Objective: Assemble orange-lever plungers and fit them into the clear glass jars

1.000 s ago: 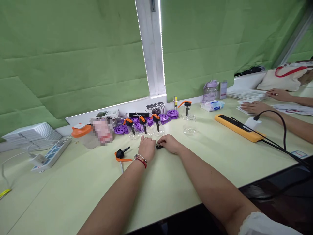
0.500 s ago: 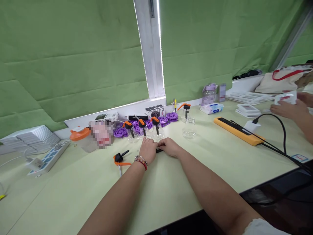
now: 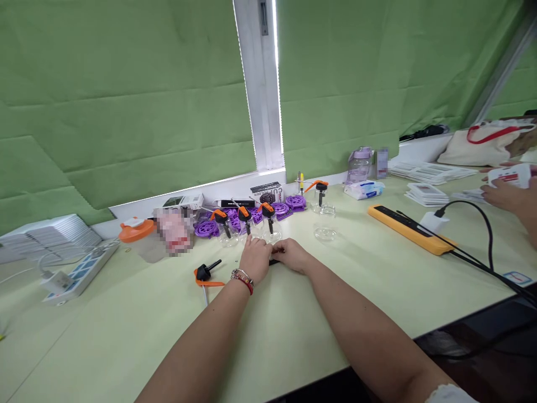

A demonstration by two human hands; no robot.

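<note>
My left hand [image 3: 254,259] and my right hand [image 3: 294,254] rest together on the pale green table [image 3: 293,313], both pinching a small black part [image 3: 273,261] that lies between them; most of it is hidden by my fingers. A loose black and orange pump head [image 3: 206,275] with its tube lies to the left of my left wrist. Just beyond my hands stands a row of small clear bottles with orange and black pump tops [image 3: 244,221], and behind them are purple round parts [image 3: 207,228].
An orange power strip [image 3: 409,229] with a plugged charger and black cable [image 3: 482,224] lies on the right. A white power strip [image 3: 79,268] sits far left. Another person's hand [image 3: 503,193] holds a card at the right edge. Two empty glass jars [image 3: 325,221] stand mid-table.
My hands have closed in on the small black part, covering more of it. The other person's hands have lifted from the card stacks and hold a card.
</note>
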